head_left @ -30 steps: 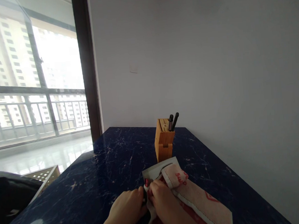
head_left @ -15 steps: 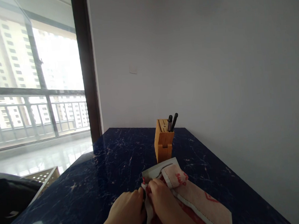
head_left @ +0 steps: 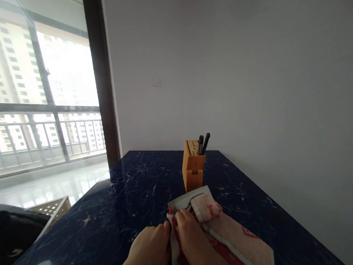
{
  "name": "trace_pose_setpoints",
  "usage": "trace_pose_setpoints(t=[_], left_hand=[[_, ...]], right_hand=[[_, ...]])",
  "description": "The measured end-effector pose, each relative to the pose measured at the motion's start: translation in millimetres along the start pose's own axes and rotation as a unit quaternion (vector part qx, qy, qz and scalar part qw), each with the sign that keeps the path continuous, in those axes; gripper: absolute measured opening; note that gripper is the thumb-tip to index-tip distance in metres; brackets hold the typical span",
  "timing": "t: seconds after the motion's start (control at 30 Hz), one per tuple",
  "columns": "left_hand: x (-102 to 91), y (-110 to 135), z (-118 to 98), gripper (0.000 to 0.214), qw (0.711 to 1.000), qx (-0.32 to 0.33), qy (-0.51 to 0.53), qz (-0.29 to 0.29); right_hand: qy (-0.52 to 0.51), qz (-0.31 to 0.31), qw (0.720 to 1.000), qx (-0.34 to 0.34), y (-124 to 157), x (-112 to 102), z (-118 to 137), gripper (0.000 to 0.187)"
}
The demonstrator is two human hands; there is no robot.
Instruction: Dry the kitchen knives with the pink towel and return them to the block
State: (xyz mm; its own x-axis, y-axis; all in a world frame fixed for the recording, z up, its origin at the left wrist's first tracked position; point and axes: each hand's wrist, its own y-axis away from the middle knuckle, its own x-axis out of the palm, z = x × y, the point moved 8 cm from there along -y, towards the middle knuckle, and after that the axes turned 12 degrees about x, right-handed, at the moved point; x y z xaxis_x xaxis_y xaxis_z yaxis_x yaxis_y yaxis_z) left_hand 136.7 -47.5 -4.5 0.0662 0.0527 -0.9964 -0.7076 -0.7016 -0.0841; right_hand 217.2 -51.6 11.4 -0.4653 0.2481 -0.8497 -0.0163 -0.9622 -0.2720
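The blade (head_left: 187,199) is slanting far right beyond both hands; the nearer right hand (head_left: 190,236) is grasping the cloth (head_left: 242,234). The left hand (head_left: 151,247) is clenching, apparently around the handle (hidden by fingers).

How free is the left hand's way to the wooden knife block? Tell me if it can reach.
Probably yes: bare table lies left of the knife blade, leaving the left hand a path to the knife block. It looks closed in a grip, which may need releasing first.

Two bare hands (head_left: 151,246) in play, one towel (head_left: 236,234), one cleaver (head_left: 185,199)! And there's one knife block (head_left: 193,166), two black handles (head_left: 206,143), one tabletop (head_left: 146,180).
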Motion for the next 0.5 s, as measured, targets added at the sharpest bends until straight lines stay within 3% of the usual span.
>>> trace_pose_setpoints(t=[0.13, 0.33, 0.5], left_hand=[[-1.8, -0.1, -1.8, 0.024, 1.0, 0.009, -0.012, -0.003], [-3.2, -0.6, -4.1, 0.022, 1.0, 0.01, -0.01, 0.002], [-2.7, -0.4, -1.6, 0.026, 1.0, -0.002, -0.008, 0.013]], right_hand=[[0.016, 0.033, 0.999, -0.005, 3.6, 2.8, 1.9, 0.033], [-0.018, -0.002, 1.0, 0.013, -1.8, 0.4, -3.8, 0.028], [0.011, 0.043, 0.999, -0.028, 7.4, 3.4, 0.6, 0.038]])
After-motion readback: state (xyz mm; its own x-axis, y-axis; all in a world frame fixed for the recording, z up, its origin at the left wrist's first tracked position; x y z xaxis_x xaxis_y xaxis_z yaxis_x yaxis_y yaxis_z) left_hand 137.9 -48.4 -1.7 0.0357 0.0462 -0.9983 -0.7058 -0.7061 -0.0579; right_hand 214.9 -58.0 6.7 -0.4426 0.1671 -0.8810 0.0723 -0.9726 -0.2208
